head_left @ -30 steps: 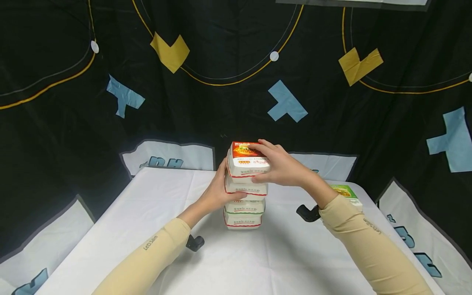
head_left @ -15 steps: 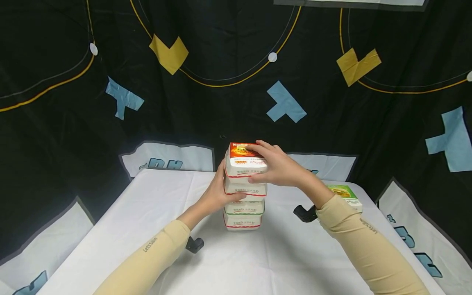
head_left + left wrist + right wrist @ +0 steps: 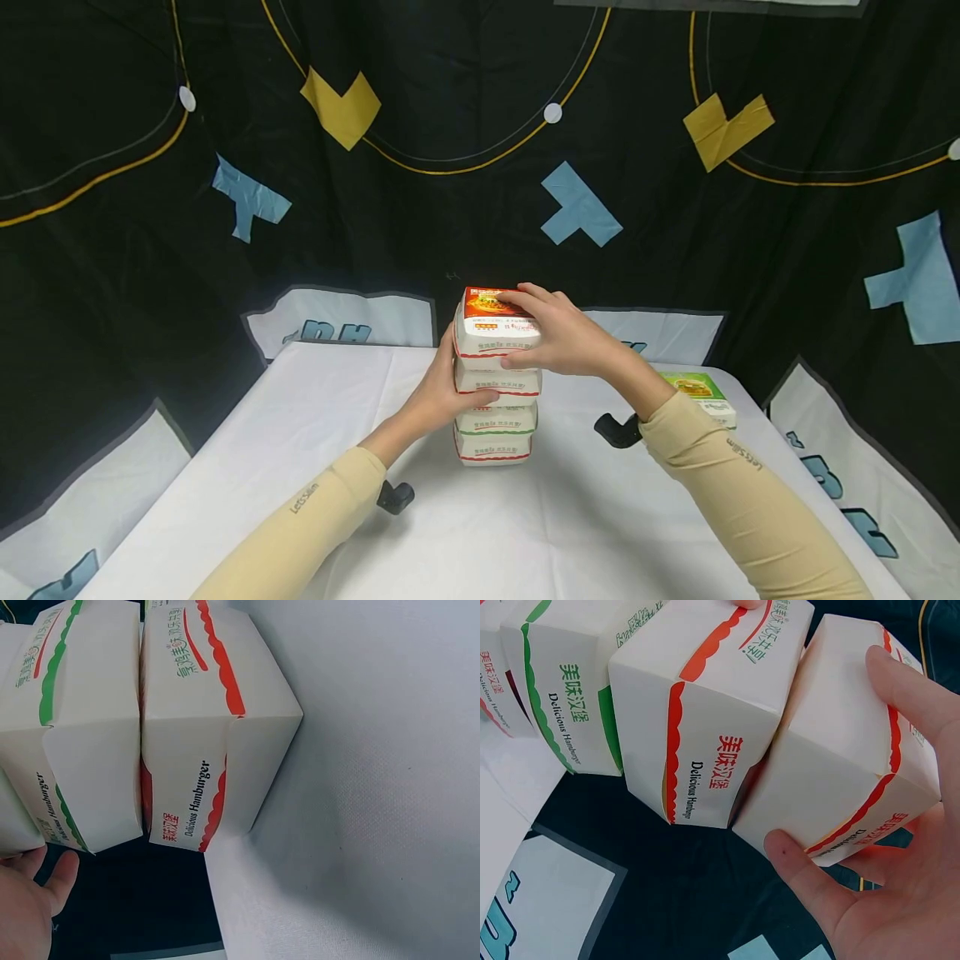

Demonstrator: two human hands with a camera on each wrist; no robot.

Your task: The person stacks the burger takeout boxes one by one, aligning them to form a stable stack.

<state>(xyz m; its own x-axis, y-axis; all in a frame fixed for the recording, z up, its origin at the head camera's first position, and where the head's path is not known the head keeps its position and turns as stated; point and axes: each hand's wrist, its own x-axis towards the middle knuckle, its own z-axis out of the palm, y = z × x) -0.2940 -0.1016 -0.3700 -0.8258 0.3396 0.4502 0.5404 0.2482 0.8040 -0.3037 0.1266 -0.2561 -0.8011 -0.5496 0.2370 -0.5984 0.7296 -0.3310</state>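
Several paper hamburger boxes stand in a stack mid-table. My right hand [image 3: 562, 333] grips the top hamburger box [image 3: 495, 337], red on its lid, with the thumb on the front and fingers over the lid. Below it, the second box [image 3: 517, 384] has red trim; my left hand [image 3: 435, 396] holds it from the left, thumb across its lower front. Further down are a green-trimmed box [image 3: 90, 682] and a red-trimmed bottom box [image 3: 202, 705], which rests on the cloth. In the right wrist view, the top box [image 3: 840, 742] sits a little skewed against the second.
A green-lidded hamburger box [image 3: 697, 392] lies at the table's right rear. Black curved pieces [image 3: 618, 431] show beside both forearms. White cloth covers the table [image 3: 465, 542], and a black curtain [image 3: 450, 225] hangs behind it.
My right hand has shifted the top box slightly left, closer in line with the second box. The left hand keeps its hold, and the lower boxes stay put.
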